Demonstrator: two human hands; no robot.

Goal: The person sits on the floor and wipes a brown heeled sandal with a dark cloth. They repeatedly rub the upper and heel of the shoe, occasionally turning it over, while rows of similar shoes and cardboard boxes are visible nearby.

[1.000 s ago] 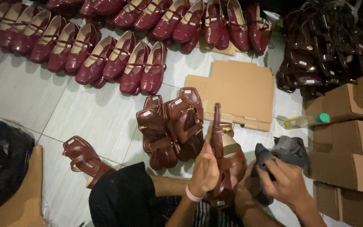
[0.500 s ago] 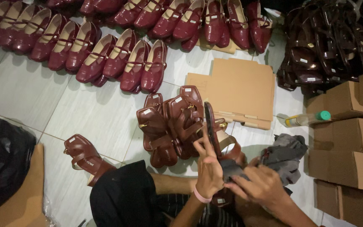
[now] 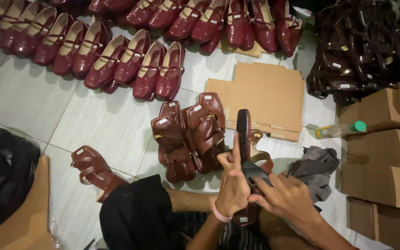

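Since a second ago my right hand (image 3: 288, 196) dropped the grey cloth (image 3: 315, 166); both hands, left hand (image 3: 232, 185) too, grip the upright sandal (image 3: 244, 134), sandal pile (image 3: 188, 136) just beyond.

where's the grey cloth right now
In the head view the grey cloth lies crumpled on the floor tiles, just right of the right hand and the held brown sandal, below the green-capped bottle.

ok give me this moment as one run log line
left hand: holds brown sandal upright on edge | right hand: presses dark cloth on its sole | nearby: sandal pile, grey rag, flat cardboard
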